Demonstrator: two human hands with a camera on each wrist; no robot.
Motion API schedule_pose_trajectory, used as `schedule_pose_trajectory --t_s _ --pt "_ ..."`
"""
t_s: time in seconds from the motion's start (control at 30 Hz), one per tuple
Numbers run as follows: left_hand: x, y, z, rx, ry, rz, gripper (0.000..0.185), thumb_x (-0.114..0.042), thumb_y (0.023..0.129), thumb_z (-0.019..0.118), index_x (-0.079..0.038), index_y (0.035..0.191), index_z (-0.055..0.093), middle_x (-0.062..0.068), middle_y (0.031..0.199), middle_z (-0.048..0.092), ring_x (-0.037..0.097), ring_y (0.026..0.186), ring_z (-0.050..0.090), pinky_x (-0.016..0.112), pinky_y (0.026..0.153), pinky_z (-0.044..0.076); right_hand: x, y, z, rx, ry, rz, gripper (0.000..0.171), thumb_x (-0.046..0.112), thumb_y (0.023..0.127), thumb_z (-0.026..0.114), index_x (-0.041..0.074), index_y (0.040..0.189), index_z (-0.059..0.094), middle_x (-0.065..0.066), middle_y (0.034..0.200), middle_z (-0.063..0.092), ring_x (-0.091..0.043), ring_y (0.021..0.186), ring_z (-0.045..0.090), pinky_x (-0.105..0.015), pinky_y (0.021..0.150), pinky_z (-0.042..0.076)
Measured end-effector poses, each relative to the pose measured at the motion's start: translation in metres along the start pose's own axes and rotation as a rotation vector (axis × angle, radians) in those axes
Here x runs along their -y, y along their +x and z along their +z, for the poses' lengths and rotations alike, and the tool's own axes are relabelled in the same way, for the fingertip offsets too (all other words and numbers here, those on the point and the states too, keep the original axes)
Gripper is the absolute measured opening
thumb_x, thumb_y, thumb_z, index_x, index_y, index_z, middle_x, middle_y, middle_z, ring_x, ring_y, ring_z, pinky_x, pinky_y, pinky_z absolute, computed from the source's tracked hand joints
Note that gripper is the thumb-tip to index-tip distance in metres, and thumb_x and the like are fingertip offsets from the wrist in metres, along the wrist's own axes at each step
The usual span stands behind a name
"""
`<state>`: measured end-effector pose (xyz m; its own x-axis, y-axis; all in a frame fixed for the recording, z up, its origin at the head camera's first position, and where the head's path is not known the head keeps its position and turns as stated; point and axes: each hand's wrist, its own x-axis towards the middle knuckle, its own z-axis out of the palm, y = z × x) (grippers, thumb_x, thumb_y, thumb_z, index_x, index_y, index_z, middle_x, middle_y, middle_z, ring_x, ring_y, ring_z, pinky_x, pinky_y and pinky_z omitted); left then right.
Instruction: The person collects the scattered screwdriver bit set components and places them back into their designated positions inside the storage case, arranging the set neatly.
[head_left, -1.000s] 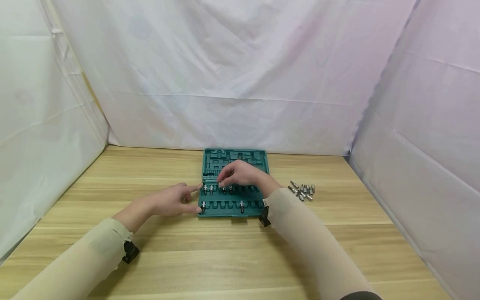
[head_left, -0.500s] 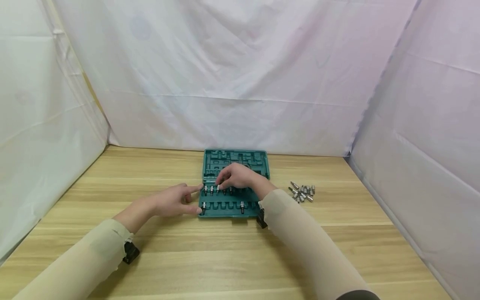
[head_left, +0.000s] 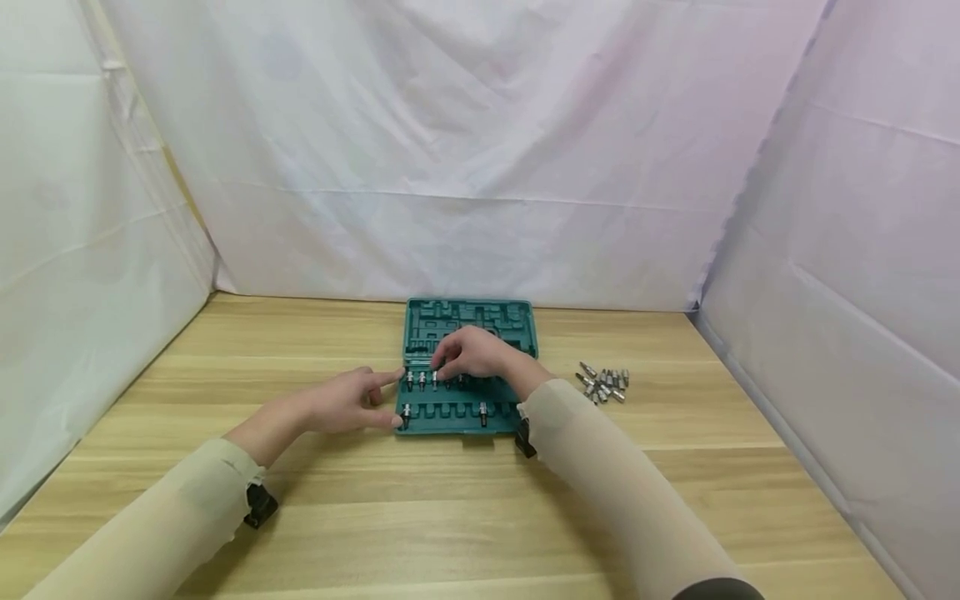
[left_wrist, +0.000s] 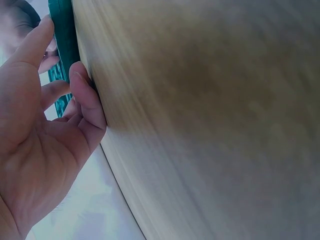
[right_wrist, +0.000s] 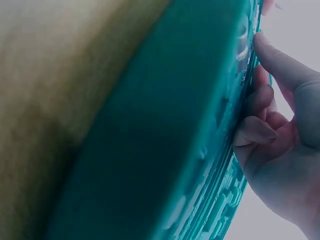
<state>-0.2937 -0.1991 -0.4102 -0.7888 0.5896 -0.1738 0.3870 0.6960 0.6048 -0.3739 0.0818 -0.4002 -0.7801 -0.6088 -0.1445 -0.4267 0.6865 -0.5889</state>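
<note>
The teal moulded plastic socket tray point(head_left: 471, 367) sits mid-table toward the far edge, my left hand point(head_left: 347, 404) bracing its left edge with straight fingers so it stays put while my right hand point(head_left: 472, 354) pinches a small steel bit point(head_left: 435, 379) into its slot.

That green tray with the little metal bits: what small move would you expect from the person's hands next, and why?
Probably the right hand presses the bit under its fingertips down into its slot, then lifts away toward the loose bits. Its fingers are curled over the upper row of the green tray, several slots are empty, and the left hand braces the tray's left edge. Whether that bit is already seated, I cannot tell.
</note>
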Motion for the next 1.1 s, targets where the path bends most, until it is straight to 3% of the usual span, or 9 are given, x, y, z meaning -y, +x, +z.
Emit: schedule_pose_trajectory --t_s 0.43,1.1 --pt "0.007 0.001 0.0 -0.01 0.009 0.015 0.089 -0.048 0.104 0.076 -0.009 0.173 0.034 0.009 0.114 0.06 0.018 0.097 0.058 0.035 0.083 0.051 0.003 0.004 0.008 -0.044 -0.022 0.04 0.005 0.023 0.104 0.079 0.023 0.104 0.084 0.005 0.109 0.079 -0.011 0.098 0.071 -0.038 0.094 0.06" --pt "0.016 -0.003 -0.003 -0.011 0.0 -0.007 0.091 -0.051 0.103 0.077 -0.011 0.173 0.034 0.009 0.112 0.059 0.018 0.095 0.059 0.036 0.082 0.052 0.009 0.01 0.013 -0.021 -0.015 0.029 0.005 0.024 0.105 0.078 0.023 0.104 0.083 0.005 0.104 0.078 -0.01 0.092 0.069 -0.035 0.088 0.059"
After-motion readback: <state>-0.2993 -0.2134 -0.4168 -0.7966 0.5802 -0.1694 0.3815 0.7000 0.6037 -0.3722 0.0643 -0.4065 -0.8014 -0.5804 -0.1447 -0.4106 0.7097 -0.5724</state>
